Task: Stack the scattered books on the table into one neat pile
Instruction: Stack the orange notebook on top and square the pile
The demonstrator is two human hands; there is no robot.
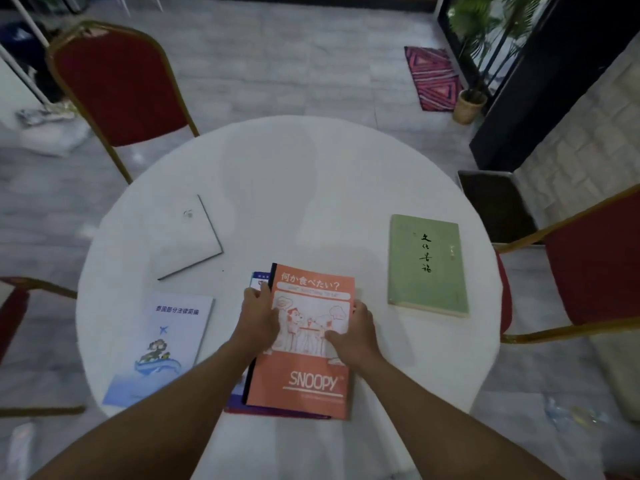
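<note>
Already both hands, left hand (pixel 258 318) and right hand (pixel 355 336), press flat with fingers spread on the orange Snoopy notebook (pixel 306 372) topping a blue book (pixel 259 278) at the table's near edge, while the green book (pixel 427 265), white book (pixel 188 237) and pale-blue booklet (pixel 162 344) lie unstacked.

- The round white table (pixel 311 188) looks smooth and matt.
- The orange paper-covered Snoopy notebook (pixel 308 368) has a flat, matt cover and a black taped spine.
- The pale green paperback book (pixel 427 268) looks matt.
- The red padded chair (pixel 121 84) has cloth upholstery on a gold-painted metal frame.
- The grey floor (pixel 294 64) looks like smooth tile.
</note>
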